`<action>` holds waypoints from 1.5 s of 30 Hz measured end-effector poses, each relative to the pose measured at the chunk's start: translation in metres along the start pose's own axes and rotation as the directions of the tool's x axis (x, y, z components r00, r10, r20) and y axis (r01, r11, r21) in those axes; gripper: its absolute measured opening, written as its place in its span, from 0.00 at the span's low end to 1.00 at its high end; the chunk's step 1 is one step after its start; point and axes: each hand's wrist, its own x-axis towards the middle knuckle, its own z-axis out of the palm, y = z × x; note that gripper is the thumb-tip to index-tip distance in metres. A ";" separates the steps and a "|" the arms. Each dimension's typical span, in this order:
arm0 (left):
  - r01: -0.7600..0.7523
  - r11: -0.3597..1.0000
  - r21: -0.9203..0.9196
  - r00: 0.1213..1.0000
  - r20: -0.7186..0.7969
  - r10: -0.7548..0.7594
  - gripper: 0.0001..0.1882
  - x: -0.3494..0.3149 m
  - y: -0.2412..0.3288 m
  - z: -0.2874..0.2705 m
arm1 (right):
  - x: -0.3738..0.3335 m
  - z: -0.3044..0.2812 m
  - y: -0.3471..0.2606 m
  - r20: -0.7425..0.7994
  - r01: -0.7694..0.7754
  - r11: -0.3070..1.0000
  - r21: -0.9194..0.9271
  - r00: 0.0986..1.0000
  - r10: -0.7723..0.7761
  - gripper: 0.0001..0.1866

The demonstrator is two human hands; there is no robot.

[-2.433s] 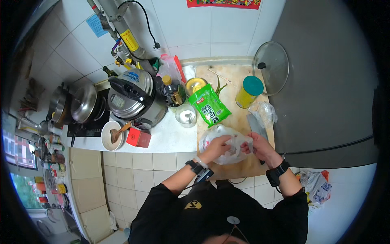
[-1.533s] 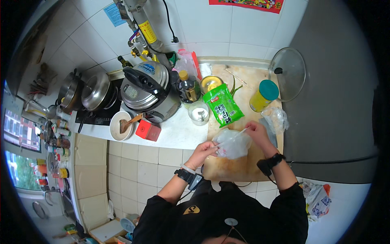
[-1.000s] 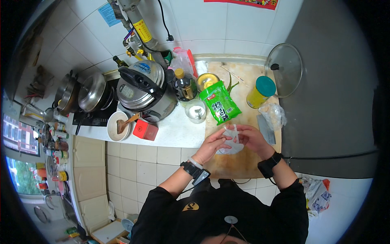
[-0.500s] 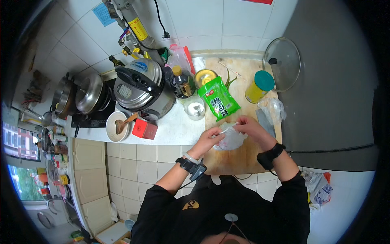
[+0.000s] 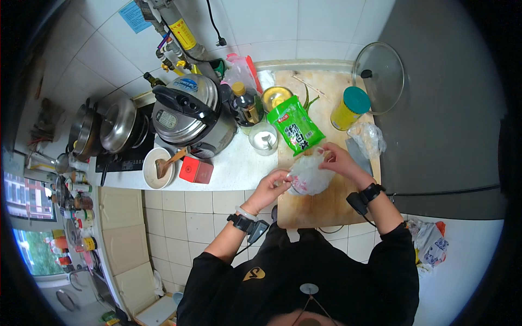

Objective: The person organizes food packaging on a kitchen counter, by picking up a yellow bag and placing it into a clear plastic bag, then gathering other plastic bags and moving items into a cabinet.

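A translucent white plastic bag (image 5: 311, 176) with pink print is held between my hands over the wooden cutting board (image 5: 310, 211). My left hand (image 5: 273, 187) pinches the bag's left edge, and my right hand (image 5: 338, 162) grips it near the top right. What lies inside the bag is hard to make out. Just beyond it rests a green packet (image 5: 295, 126). Behind the packet are a gold-coloured bowl (image 5: 275, 98) and some green stalks (image 5: 309, 102). To the right stands a yellow canister with a teal lid (image 5: 356, 100).
Left of the board are a glass (image 5: 263, 140), a dark bottle (image 5: 246, 106), a red box (image 5: 197, 170), a white bowl with a wooden spatula (image 5: 149, 169) and a pressure cooker (image 5: 190, 114). A cleaver blade (image 5: 359, 156), a crumpled clear bag (image 5: 367, 137) and a glass lid (image 5: 387, 81) are at right.
My hands have spread slightly apart, and the bag looks wider and fuller between them. My right hand has shifted a little up and right.
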 end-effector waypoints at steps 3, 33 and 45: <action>-0.282 0.900 0.334 0.958 0.048 0.283 0.12 0.006 0.026 0.015 | -0.019 0.026 -0.034 0.137 0.096 0.931 -0.351 0.989 -0.050 0.16; 0.051 0.978 0.202 0.782 -0.617 0.086 0.06 -0.130 0.016 -0.002 | -0.034 0.121 -0.070 0.141 0.458 0.889 -0.015 0.881 -0.451 0.15; -0.047 0.874 0.483 0.956 -0.233 0.180 0.03 -0.127 0.021 -0.030 | -0.111 0.197 -0.069 0.152 0.475 0.661 -0.581 0.861 -0.486 0.34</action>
